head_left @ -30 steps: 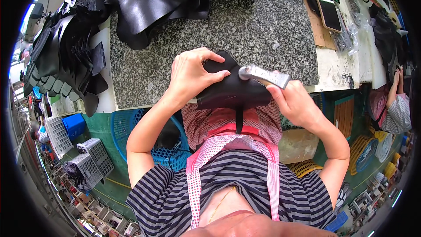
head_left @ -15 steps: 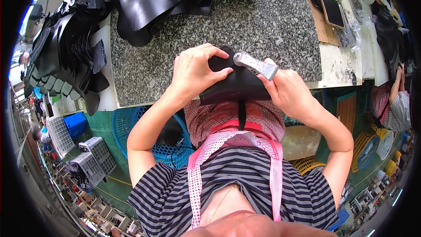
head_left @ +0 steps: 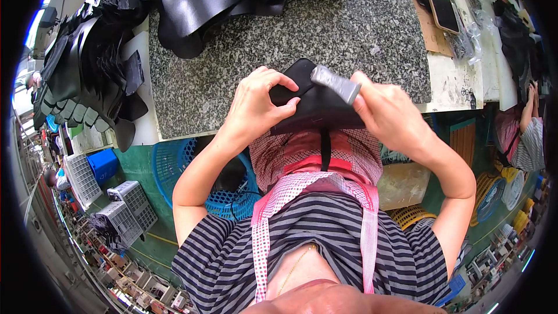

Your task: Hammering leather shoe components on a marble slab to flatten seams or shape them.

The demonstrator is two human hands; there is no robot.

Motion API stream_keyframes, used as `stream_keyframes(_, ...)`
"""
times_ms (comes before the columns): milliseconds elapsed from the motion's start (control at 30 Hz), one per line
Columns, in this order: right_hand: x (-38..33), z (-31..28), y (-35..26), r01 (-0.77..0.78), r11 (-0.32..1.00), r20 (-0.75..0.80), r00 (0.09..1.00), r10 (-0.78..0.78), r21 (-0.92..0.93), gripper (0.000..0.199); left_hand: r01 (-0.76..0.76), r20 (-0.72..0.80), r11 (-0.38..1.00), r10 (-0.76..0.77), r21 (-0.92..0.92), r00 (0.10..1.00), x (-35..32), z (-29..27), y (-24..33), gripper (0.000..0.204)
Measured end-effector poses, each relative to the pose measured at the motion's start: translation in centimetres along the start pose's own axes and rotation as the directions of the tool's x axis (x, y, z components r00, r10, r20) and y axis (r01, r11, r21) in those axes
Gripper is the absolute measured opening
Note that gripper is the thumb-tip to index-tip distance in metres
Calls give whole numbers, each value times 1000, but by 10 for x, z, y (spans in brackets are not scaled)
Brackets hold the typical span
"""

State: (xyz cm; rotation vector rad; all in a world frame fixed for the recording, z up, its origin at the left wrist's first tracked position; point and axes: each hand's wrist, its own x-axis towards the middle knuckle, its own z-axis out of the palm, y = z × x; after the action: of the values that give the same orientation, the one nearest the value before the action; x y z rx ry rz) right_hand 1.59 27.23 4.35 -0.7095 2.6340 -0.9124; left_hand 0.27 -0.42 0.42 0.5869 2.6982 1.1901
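Note:
A piece of black leather [head_left: 325, 107] lies at the near edge of the granite slab [head_left: 354, 29] and hangs a little over it. My left hand [head_left: 256, 102] is at its left side, index finger and thumb curled onto the leather with a narrow gap between their tips. In my right hand [head_left: 389, 110] is a hammer with a worn grey metal head [head_left: 337, 83]. The head points left over the leather, close to the left fingertips; whether it touches cannot be made out. My right fingers wrap the handle, which is mostly hidden.
Black leather pieces [head_left: 197, 0] are heaped at the far left of the slab, with more stacks [head_left: 81, 58] beyond its left edge. A phone [head_left: 440, 1] rests at the far right. Below the table stand a blue basket [head_left: 168, 163] and grey crates [head_left: 125, 215]. Another person's arm [head_left: 528, 110] shows far right.
My left fingertips have come nearer to me and closer together on the leather. The hammer has turned slightly, its head still over the leather. The whole view has shifted a little.

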Motion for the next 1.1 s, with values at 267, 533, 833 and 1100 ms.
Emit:
stream_keyframes(267,3,6,-4,4,997,29,1000,-6,71,22,-18,11,999,18,-32,1000,1,1,-3,22)
stream_keyframes(533,5,20,-11,-68,989,69,996,59,131,26,-41,4,998,41,-50,999,-5,0,-5,20)
stream_keyframes(833,3,18,-4,43,996,-188,982,-28,77,27,0,14,998,1,-69,1000,-16,-7,-10,19)
stream_keyframes(1100,2,13,-14,12,994,-143,990,4,110,22,1,56,999,2,-48,998,-11,-11,-9,21)
